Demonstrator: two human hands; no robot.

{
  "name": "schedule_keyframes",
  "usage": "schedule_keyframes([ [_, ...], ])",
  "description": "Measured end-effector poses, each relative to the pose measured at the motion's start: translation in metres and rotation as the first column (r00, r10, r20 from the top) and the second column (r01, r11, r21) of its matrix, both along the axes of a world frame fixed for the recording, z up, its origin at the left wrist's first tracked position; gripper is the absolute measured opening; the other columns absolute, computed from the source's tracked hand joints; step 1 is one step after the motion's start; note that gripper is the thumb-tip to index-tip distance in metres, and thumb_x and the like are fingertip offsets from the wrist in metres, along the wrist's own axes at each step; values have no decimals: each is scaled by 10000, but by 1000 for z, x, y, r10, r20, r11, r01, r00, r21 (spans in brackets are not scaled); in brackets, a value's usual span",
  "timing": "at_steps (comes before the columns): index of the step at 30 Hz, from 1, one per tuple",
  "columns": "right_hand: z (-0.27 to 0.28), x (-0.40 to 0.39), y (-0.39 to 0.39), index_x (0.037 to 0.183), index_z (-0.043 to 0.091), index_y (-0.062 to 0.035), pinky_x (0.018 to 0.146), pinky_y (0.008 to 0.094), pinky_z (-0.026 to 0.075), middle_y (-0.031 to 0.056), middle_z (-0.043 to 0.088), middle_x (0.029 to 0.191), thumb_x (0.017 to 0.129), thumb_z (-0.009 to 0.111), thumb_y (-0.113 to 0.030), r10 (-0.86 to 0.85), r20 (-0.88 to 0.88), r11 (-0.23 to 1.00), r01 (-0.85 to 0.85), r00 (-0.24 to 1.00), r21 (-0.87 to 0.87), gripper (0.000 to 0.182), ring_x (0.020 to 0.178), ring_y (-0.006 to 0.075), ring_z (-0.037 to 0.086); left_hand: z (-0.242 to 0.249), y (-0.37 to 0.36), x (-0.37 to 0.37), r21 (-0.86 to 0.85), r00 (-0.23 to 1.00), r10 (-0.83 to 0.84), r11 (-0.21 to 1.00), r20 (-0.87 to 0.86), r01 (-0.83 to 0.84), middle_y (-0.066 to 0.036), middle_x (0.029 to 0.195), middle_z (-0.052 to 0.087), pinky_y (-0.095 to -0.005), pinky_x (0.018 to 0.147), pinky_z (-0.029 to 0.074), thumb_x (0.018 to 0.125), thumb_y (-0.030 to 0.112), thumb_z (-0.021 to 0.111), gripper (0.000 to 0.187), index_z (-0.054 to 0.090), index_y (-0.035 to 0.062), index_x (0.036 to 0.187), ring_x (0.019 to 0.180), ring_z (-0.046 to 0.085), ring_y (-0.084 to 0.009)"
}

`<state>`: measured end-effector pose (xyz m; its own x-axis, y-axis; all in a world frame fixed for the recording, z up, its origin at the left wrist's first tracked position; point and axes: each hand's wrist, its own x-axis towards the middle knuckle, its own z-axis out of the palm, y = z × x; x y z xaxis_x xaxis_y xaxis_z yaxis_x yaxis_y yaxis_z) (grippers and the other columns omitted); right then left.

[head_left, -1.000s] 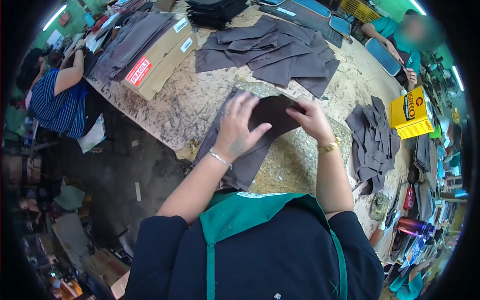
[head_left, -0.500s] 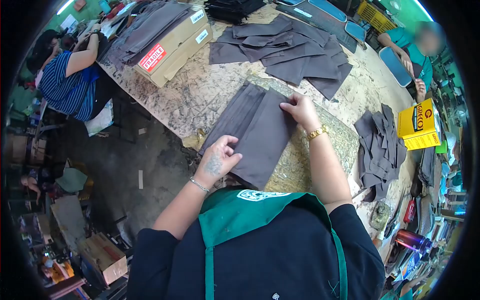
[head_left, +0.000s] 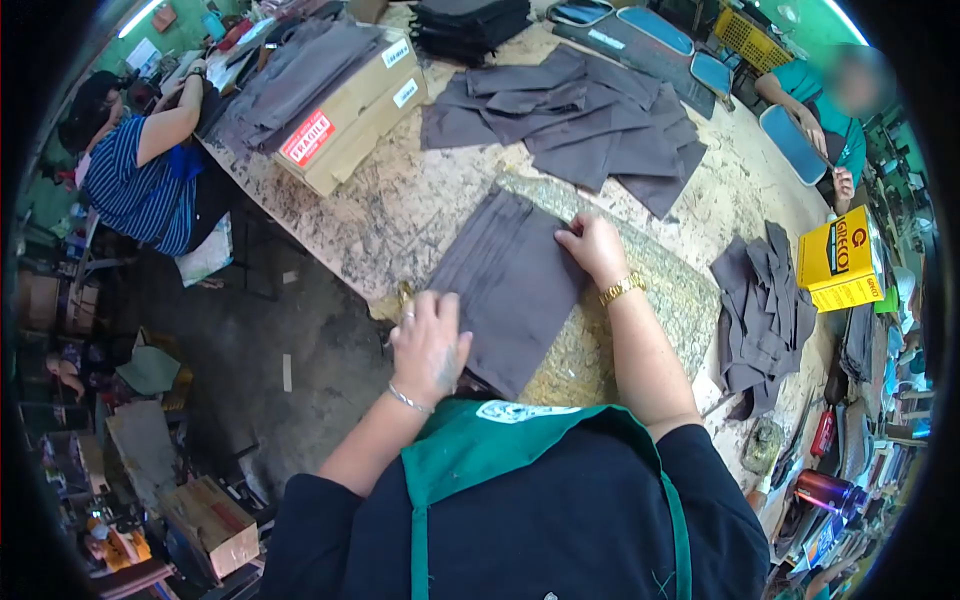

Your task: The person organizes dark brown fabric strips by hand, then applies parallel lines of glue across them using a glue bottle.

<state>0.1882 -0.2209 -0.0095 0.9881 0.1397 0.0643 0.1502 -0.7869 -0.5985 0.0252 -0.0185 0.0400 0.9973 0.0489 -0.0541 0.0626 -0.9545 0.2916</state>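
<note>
In the head view, a layered stack of dark grey fabric pieces (head_left: 525, 300) lies aslant in front of me, its left side showing several overlapping edges. My right hand (head_left: 597, 250), with a gold watch at the wrist, pinches the stack's upper right edge between thumb and fingers. At the lower left edge, my left hand (head_left: 430, 345) rests palm down, fingers stretched out along the cloth and thumb apart. Its fingertips partly hide that edge. Under the stack is a worn, mottled yellowish board (head_left: 650, 300).
Loose dark fabric pieces (head_left: 600, 120) spread across the far table, and more strips (head_left: 760, 320) lie at right near a yellow box (head_left: 840, 255). A carton (head_left: 350, 135) with fabric on top stands back left. Co-workers sit at left (head_left: 140, 185) and far right (head_left: 845, 130).
The top piece has come down flush over the stack. My left hand has turned from curled fingers to stretched ones at the left edge. My right hand still grips the right edge.
</note>
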Motion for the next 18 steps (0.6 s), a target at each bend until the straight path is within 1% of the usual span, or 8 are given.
schedule_keyframes([
  [2, 0, -1, -1, 744, 597, -12, 665, 379, 469, 192, 605, 727, 668, 686, -221, 13, -52, 1000, -14, 999, -26, 239, 722, 336, 595, -1, -11, 10, 143, 920, -229, 971, 319, 192, -110, 1283, 368, -470, 883, 356, 730, 228, 621, 447, 477, 105, 1135, 1222, 311, -288],
  [4, -3, 0, -1, 743, 598, -14, 659, 380, 471, 192, 603, 715, 663, 690, -222, 21, -24, 1000, -21, 999, -13, 241, 710, 336, 596, -4, -29, 24, 179, 847, -460, 887, 267, 426, -99, 1357, 294, -533, 953, 264, 784, 324, 557, 491, 442, 116, 1213, 1291, 196, -301],
  [6, 0, 0, -1, 740, 597, -13, 658, 382, 472, 193, 603, 714, 664, 688, -223, 21, -51, 1000, -21, 998, -6, 241, 707, 337, 596, -20, -47, 37, 129, 826, -531, 847, 189, 515, -92, 1401, 220, -614, 941, 225, 809, 411, 500, 538, 406, 142, 1265, 1306, 148, -315],
  [7, 3, -2, 0, 736, 596, -13, 655, 385, 472, 193, 602, 710, 662, 687, -224, 7, -59, 999, -9, 998, -31, 242, 703, 340, 595, -26, -52, 40, 82, 847, -521, 854, 110, 514, -102, 1418, 176, -658, 936, 179, 812, 441, 483, 573, 361, 179, 1306, 1313, 104, -334],
  [10, 3, -2, -1, 719, 586, -10, 648, 395, 472, 192, 601, 705, 658, 687, -232, 42, -4, 999, -42, 999, -34, 252, 705, 348, 593, -31, -55, 42, 30, 865, -499, 865, -44, 500, -112, 1430, 129, -667, 936, 166, 801, 466, 486, 600, 333, 215, 1324, 1320, 58, -344],
  [12, 1, -3, -1, 704, 575, -10, 630, 391, 470, 188, 597, 694, 659, 685, -219, -13, -49, 1000, 13, 999, -13, 241, 676, 343, 590, -34, -49, 39, 3, 879, -473, 881, -63, 474, -116, 1428, 134, -668, 933, 171, 793, 466, 498, 609, 332, 219, 1324, 1317, 73, -350],
  [14, 0, -1, -1, 707, 577, -7, 625, 384, 470, 188, 597, 693, 661, 685, -207, -2, -72, 1000, 3, 997, 20, 232, 672, 337, 592, -32, -40, 34, -9, 876, -480, 877, -47, 480, -119, 1421, 151, -664, 929, 191, 805, 405, 508, 591, 322, 198, 1327, 1315, 89, -340],
  [18, 4, -3, 0, 710, 584, 0, 620, 378, 471, 189, 595, 682, 658, 688, -205, 0, -36, 1000, 0, 999, -20, 236, 673, 332, 596, -44, -30, 22, 1, 869, -494, 869, -3, 494, -118, 1415, 174, -650, 932, 209, 833, 346, 488, 557, 314, 166, 1330, 1315, 127, -312],
])
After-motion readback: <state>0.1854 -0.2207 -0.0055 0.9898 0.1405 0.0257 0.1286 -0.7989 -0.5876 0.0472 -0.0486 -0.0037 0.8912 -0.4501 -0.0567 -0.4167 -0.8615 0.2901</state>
